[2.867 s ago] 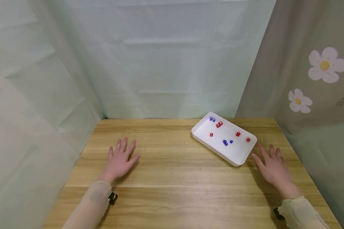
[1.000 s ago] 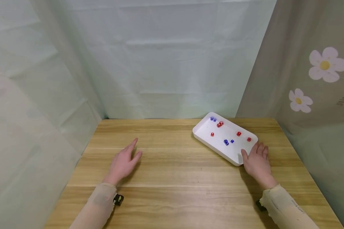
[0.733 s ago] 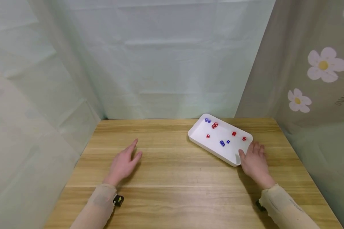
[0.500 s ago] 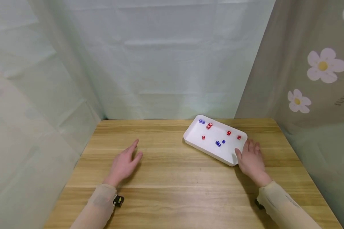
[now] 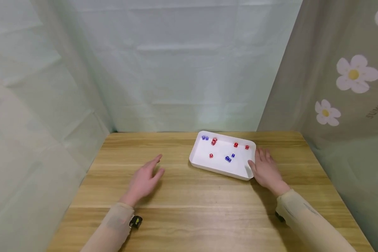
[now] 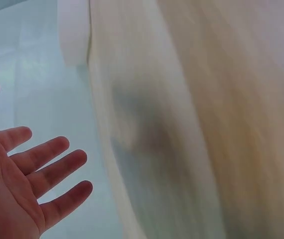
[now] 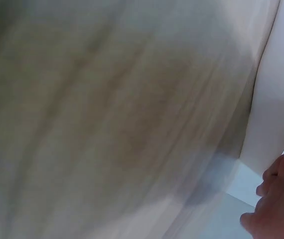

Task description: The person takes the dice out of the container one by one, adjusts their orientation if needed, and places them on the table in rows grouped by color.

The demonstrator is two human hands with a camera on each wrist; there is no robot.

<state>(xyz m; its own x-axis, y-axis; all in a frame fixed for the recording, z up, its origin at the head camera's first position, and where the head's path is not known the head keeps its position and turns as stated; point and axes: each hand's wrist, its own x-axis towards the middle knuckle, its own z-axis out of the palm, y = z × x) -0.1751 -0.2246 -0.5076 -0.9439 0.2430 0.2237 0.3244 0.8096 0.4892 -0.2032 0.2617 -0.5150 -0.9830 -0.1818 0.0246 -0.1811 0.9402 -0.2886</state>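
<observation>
A shallow white tray (image 5: 218, 168) lies on the table in the head view, holding several small red dice (image 5: 214, 141) and blue dice (image 5: 228, 159). At its right end my right hand (image 5: 266, 171) grips the tray, thumb over the rim and fingers along the outside of the end wall. The right wrist view has that hand (image 7: 279, 199) at its edge, beside the tray's white side (image 7: 274, 94). My left hand (image 5: 145, 181) is held out left of the tray, apart from it, holding nothing. In the left wrist view its fingers (image 6: 57, 169) are spread.
The wooden table (image 5: 189, 217) runs back to a pale hanging cloth (image 5: 186, 70). A grey cloth with white flowers (image 5: 354, 74) hangs on the right. Bare tabletop lies between my left hand and the tray.
My right hand came in from the right to the tray's end. The tray has slid left and slightly nearer, turning straighter, with the dice inside. My left hand moved slightly right.
</observation>
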